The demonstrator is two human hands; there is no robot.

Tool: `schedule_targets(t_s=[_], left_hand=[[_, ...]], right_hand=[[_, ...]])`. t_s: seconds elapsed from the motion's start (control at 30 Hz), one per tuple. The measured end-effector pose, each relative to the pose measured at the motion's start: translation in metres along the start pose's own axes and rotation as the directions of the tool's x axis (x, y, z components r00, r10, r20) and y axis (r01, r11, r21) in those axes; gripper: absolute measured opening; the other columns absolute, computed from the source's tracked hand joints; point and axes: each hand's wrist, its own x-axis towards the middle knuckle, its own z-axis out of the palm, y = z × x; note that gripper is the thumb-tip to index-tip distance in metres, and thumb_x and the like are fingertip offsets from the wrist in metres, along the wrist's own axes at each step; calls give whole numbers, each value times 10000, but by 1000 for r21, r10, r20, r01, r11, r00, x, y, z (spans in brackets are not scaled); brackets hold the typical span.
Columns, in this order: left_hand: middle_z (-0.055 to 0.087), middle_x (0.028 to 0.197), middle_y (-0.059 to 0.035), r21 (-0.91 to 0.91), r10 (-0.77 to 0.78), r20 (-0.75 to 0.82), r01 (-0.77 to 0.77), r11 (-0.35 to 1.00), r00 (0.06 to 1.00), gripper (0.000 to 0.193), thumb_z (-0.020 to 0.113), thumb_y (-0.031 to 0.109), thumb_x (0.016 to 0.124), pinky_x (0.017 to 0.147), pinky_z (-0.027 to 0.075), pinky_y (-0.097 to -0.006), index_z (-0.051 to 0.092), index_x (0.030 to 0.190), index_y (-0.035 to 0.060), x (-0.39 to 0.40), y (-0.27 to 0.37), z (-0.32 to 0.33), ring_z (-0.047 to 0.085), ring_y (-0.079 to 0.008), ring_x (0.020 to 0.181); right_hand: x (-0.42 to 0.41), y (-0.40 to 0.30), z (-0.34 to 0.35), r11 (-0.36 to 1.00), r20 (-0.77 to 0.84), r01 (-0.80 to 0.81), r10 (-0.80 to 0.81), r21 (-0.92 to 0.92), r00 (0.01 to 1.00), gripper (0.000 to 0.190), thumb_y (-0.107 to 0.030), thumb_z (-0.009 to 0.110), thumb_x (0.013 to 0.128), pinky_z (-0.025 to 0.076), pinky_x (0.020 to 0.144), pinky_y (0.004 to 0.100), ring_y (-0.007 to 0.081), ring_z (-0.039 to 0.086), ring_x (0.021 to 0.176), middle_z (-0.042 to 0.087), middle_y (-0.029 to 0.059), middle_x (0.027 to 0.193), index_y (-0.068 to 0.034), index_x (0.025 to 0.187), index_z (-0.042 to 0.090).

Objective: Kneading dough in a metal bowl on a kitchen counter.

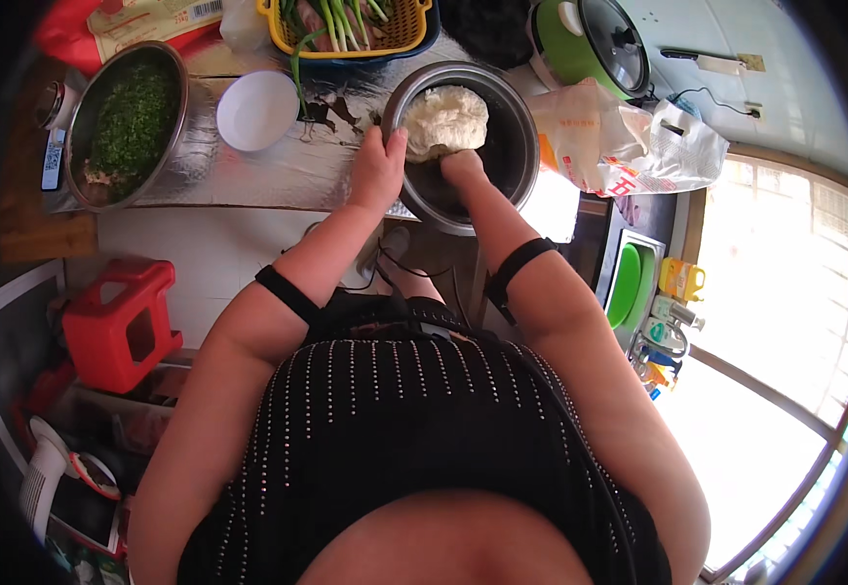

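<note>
A lump of pale dough [449,121] sits in a deep metal bowl [508,161] near the front edge of the table. My left hand [380,164] grips the left rim of this bowl, thumb on top. Inside the bowl, my right hand [462,168] is curled into a fist that presses against the dough's near edge. Its fingertips are hidden from above. To the left of my left hand stands a white bowl [257,110]. Farther left is a steel basin [135,121] of chopped greens, with some pinkish filling showing at its lower side.
Scallions lie in a yellow basket [402,40] at the back. Right of the metal bowl are a plastic bag [592,135] and a green electric cooker [577,51]. A phone [52,161] lies left of the basin. A red stool [120,322] stands below, left of me.
</note>
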Motion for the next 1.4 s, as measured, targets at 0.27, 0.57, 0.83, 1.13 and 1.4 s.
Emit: schedule_targets(t_s=[0.27,0.57,0.83,1.13,1.4], left_hand=[[582,833,-275,-34,2,-5,-2,999,1000,384,478,362,899,692,420,-490,495,898,-21,3,2,1,540,-468,828],[569,807,-281,21,-9,0,9,1000,1000,395,483,371,895,681,415,-493,484,888,-23,2,3,4,525,-481,808],[575,800,-271,29,38,6,-38,999,999,396,490,375,887,680,419,-487,493,848,-19,12,-3,-5,541,-463,804],[588,850,-271,32,-24,49,23,999,999,400,498,373,879,708,430,-471,520,915,-24,16,0,-6,543,-459,852],[584,771,-242,18,-1,27,0,1000,1000,365,537,344,853,669,430,-456,525,840,-20,18,0,-4,542,-447,789]], right_hand=[[2,-5,12,803,330,490,-387,-338,861,311,-210,434,815,463,842,454,384,604,934,614,270,956,-18,924,652],[-2,10,1,973,20,118,-117,-199,993,342,-261,493,782,457,856,430,374,588,958,611,255,994,12,912,654],[-8,12,-25,963,9,269,-269,-34,963,328,-121,512,751,469,842,426,352,589,966,618,217,987,-91,1062,613],[-22,-18,-12,812,489,515,-344,-273,802,237,-146,497,785,496,782,405,329,629,884,653,161,950,-12,875,670],[-9,7,-76,426,243,349,-284,-835,928,279,-181,506,830,409,858,351,254,487,1079,552,116,1149,-58,1041,641]])
